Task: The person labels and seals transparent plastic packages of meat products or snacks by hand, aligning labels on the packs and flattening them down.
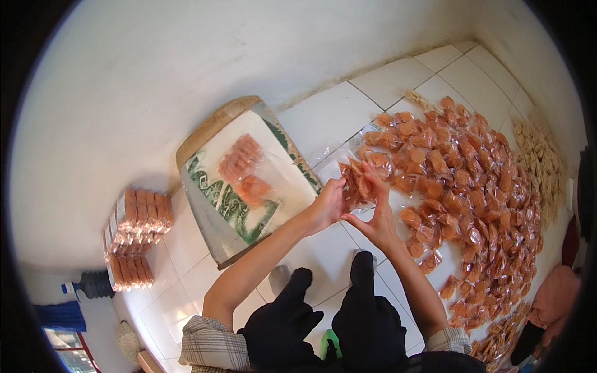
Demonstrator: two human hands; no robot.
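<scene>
Between my two hands is a small bunch of clear plastic packets with flat orange-brown pieces inside. My left hand closes on their left side. My right hand curves round their right side, its fingers on the top and its thumb spread low. Just right of my hands a large heap of similar packets spreads over the floor. To the left stands a low board or small table with a green-and-white cover. On it lies a clear bag with several orange packets in it.
Stacked bundles of orange packets stand by the left wall. Pale tan packets line the right wall. A large water bottle lies at the lower left. At the right edge is part of a person in pink. White tiles cover the floor.
</scene>
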